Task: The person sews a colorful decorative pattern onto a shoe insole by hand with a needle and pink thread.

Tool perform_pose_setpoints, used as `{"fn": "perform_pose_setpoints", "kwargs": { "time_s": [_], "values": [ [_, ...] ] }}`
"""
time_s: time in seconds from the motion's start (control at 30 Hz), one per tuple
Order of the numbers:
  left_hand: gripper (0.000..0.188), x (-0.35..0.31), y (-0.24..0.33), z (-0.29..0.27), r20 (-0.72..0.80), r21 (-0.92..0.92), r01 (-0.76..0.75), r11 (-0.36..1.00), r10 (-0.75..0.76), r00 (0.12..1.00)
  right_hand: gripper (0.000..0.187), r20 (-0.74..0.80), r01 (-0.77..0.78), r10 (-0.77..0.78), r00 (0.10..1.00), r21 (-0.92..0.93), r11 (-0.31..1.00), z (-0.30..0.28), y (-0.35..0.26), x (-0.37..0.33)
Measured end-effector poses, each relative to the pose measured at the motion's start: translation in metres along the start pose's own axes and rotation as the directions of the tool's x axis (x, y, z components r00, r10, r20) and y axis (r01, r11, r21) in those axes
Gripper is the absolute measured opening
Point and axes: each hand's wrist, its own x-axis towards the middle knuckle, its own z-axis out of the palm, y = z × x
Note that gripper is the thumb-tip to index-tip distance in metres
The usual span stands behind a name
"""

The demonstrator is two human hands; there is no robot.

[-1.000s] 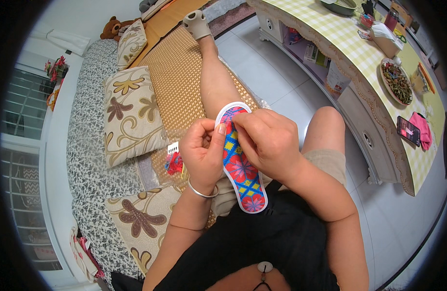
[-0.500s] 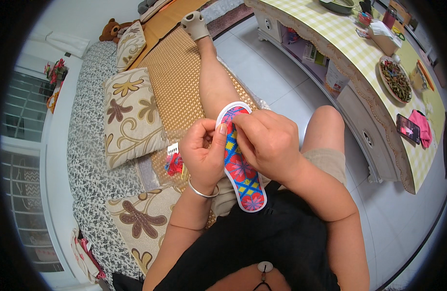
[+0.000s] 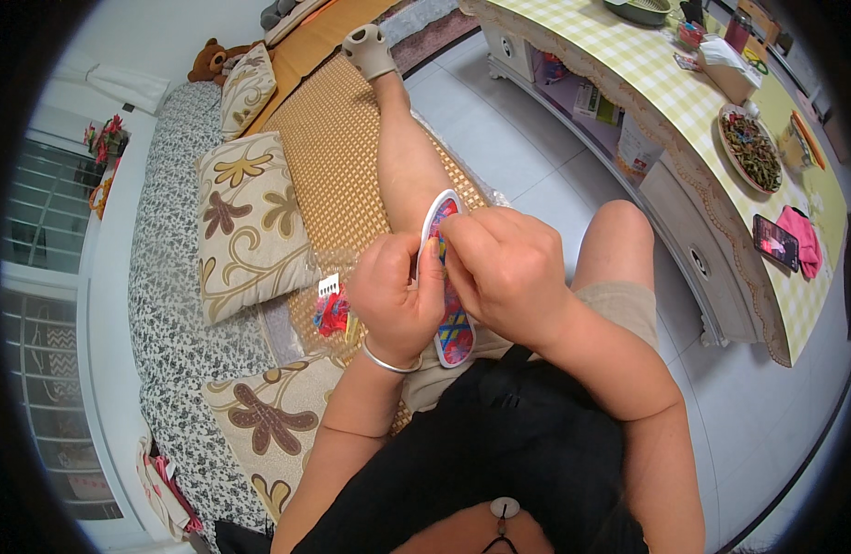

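A colourful patterned insole [image 3: 455,343] with a white rim stands tilted above my lap, its patterned face turned partly to the right. My left hand [image 3: 398,294] grips its left edge, thumb on the patterned side and fingers curled behind. Against the upper part of that face, the fingers of my right hand [image 3: 505,268] are pinched together. Whatever lies between those fingertips is too small or hidden to make out. Beside my left hand, a bundle of red thread [image 3: 333,316] with a white card [image 3: 328,286] rests on the woven mat [image 3: 337,138].
Patterned cushions [image 3: 252,222] lie along the sofa [image 3: 171,249] on the left. To the right stands a table with a checked cloth [image 3: 647,69], bearing a plate of food [image 3: 750,148], a phone [image 3: 776,244] and a pink cloth [image 3: 800,242]. My bare leg [image 3: 411,162] stretches across the mat.
The insole has turned more edge-on, and its lower end has moved up and left. My left hand has shifted slightly right, closer to my right hand.
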Motion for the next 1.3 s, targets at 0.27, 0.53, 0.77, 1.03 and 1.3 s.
{"fn": "perform_pose_setpoints", "kwargs": {
  "time_s": [0.27, 0.53, 0.77, 1.03, 1.3],
  "values": [
    [0.004, -0.002, 0.004, 0.002, 0.015, -0.06, 0.06, 0.996, -0.059, 0.998, 0.016, -0.016, -0.115, 0.116, 0.993, 0.035, 0.993, -0.003, 0.002, -0.013],
    [0.005, -0.007, 0.0, 0.0, 0.051, -0.266, 0.208, 0.941, -0.202, 0.978, 0.009, -0.08, -0.057, 0.061, 0.995, 0.049, 0.997, -0.012, 0.001, -0.006],
    [0.006, -0.009, -0.01, -0.005, 0.396, -0.782, 0.472, 0.406, -0.261, 0.88, 0.015, 0.52, -0.668, 0.578, 0.629, 0.742, 0.058, -0.009, 0.018, -0.022],
    [0.008, -0.014, 0.001, 0.004, 0.501, -0.793, 0.566, 0.226, -0.287, 0.816, 0.012, 0.73, -0.45, 0.491, 0.475, 0.681, -0.577, 0.008, 0.014, -0.038],
    [0.008, -0.017, -0.023, -0.005, 0.468, -0.799, 0.573, 0.183, -0.409, 0.783, 0.014, 0.566, -0.012, 0.634, 0.527, 0.751, -0.661, -0.053, 0.073, -0.023]
  ]
}}
